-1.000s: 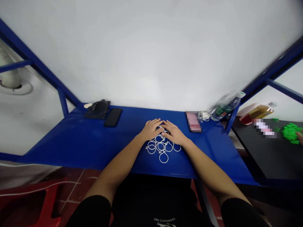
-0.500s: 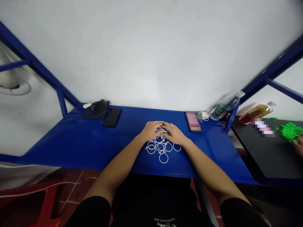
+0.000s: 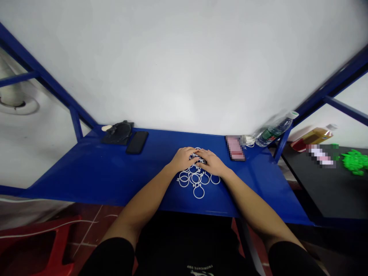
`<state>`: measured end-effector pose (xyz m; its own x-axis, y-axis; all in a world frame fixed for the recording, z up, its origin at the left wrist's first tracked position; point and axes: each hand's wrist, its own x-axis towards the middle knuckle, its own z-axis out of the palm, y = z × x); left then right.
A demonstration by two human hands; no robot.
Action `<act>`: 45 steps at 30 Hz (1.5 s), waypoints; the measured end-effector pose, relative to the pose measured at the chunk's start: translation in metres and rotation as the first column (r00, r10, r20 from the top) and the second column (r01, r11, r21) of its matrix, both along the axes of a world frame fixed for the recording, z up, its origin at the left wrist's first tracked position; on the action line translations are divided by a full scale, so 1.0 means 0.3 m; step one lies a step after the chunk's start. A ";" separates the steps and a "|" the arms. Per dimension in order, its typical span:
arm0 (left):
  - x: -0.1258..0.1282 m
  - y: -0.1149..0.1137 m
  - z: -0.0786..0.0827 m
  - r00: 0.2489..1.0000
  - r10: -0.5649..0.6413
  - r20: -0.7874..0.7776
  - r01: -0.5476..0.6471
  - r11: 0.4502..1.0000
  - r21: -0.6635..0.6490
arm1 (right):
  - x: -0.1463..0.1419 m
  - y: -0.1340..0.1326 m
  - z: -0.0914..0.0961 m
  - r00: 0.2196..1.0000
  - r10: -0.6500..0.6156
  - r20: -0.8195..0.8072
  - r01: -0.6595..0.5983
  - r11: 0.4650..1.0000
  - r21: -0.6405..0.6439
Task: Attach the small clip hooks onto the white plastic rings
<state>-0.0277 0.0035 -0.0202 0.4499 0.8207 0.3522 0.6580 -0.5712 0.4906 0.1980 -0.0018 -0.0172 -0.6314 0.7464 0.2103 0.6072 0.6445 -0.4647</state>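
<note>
A loose pile of white plastic rings (image 3: 196, 178) with small clasps lies on the blue table (image 3: 115, 176), close to its front edge. Over the left part of the pile rests my left hand (image 3: 184, 158), fingers stretched toward the middle. My right hand (image 3: 212, 161) covers the right part the same way, and the fingertips of both hands meet or nearly meet at the far side. Some rings show between the thumbs and fingers; others are hidden beneath the palms. Several rings spread out on the near side, one lying apart at the front.
A black phone (image 3: 137, 142) and a dark plastic bag (image 3: 118, 132) lie at the back left. At the back right are a phone with a blurred screen (image 3: 235, 148), a white cable (image 3: 249, 141) and a leaning water bottle (image 3: 275, 130). Green pieces (image 3: 355, 161) sit on the black side table (image 3: 324, 191).
My hands stay almost still over the rings; a ring now shows at the far side beyond the fingertips. Another person's hand by the green pieces has left the view.
</note>
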 end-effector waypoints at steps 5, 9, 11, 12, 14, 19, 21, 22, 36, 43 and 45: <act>-0.003 0.000 0.005 1.000 -0.021 0.016 0.021 1.000 0.019 | -0.003 -0.001 0.009 1.000 0.012 0.010 -0.012 1.000 -0.024; -0.004 -0.003 0.016 0.999 -0.027 0.018 0.026 0.999 0.020 | -0.003 0.002 0.010 1.000 0.003 0.000 -0.003 1.000 -0.021; -0.004 -0.006 0.023 1.000 -0.027 0.013 0.027 0.999 0.017 | -0.001 0.003 0.010 1.000 0.005 -0.009 -0.005 1.000 -0.016; -0.004 -0.007 0.026 1.000 -0.024 0.013 0.024 1.000 0.017 | -0.001 0.003 0.011 1.000 0.005 -0.014 -0.006 1.000 -0.016; -0.004 -0.008 0.031 1.000 -0.015 0.015 0.015 1.000 0.014 | 0.000 0.002 0.014 1.000 0.001 -0.023 -0.002 1.000 -0.025; 0.000 -0.009 0.032 0.999 -0.009 0.042 0.009 1.000 0.014 | -0.002 -0.002 0.022 0.997 -0.021 -0.069 0.019 0.999 -0.030; 0.001 -0.008 0.031 0.999 -0.011 0.043 0.010 1.000 0.018 | -0.004 -0.004 0.026 0.994 -0.024 -0.103 0.023 1.000 -0.011; 0.001 -0.008 0.030 0.999 -0.012 0.040 0.011 1.000 0.019 | -0.005 -0.005 0.027 0.993 -0.023 -0.119 0.024 1.000 0.000; -0.002 -0.010 0.029 0.998 -0.010 0.069 0.011 1.000 -0.005 | -0.007 0.002 0.037 0.973 -0.004 -0.229 0.027 0.995 0.099; 0.002 -0.011 0.026 0.998 0.004 0.070 -0.003 1.000 -0.020 | -0.005 0.006 0.033 0.965 -0.054 -0.255 0.088 0.988 0.125; 0.002 -0.012 0.026 0.998 0.002 0.069 0.000 1.000 -0.025 | -0.003 0.010 0.028 0.969 -0.074 -0.238 0.104 0.987 0.119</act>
<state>-0.0270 -0.0002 -0.0124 0.4244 0.8300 0.3619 0.6229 -0.5577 0.5486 0.1972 0.0013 -0.0089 -0.4861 0.7541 0.4416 0.5503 0.6567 -0.5158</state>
